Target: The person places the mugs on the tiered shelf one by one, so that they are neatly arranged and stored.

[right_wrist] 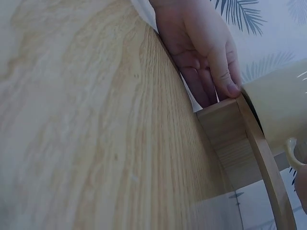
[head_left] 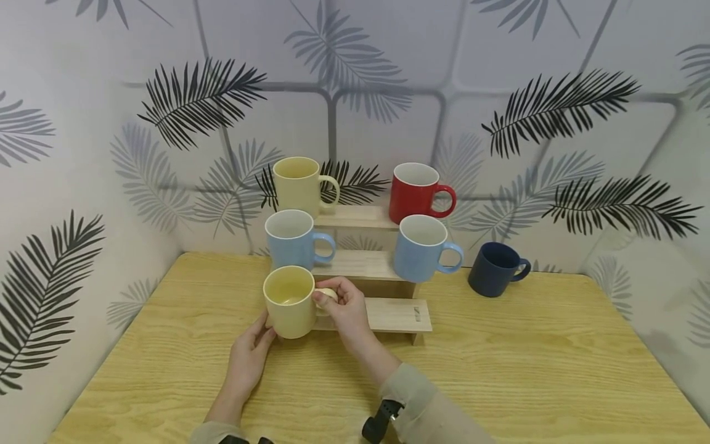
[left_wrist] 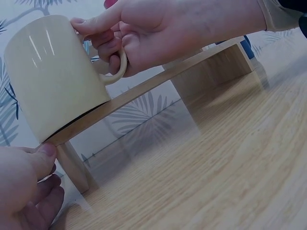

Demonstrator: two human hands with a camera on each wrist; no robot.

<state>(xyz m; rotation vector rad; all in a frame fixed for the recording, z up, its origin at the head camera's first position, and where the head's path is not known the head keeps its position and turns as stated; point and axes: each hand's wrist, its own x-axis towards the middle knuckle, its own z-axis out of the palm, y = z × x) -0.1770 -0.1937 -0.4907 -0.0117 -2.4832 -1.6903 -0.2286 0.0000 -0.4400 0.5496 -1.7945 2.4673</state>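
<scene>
A pale yellow mug (head_left: pixel 290 308) stands upright at the left end of the lowest step of a wooden tiered rack (head_left: pixel 388 313). My right hand (head_left: pixel 346 308) grips this mug by its handle, thumb on top, as the left wrist view also shows. At the step's left end, my left hand (head_left: pixel 251 354) holds the board's corner (left_wrist: pixel 56 143). Its thumb presses the front edge right below the mug's base, and the other fingers bend beside the rack's leg (right_wrist: pixel 223 120). Directly behind, a light blue mug (head_left: pixel 289 243) sits on the middle step.
A second yellow mug (head_left: pixel 296 188) and a red mug (head_left: pixel 413 194) occupy the top step. Another light blue mug (head_left: pixel 418 250) is on the middle step's right. The navy mug (head_left: pixel 490 271) stands on the wooden table (head_left: pixel 527 357), right of the rack. A leaf-patterned wall (head_left: pixel 377 55) rises behind.
</scene>
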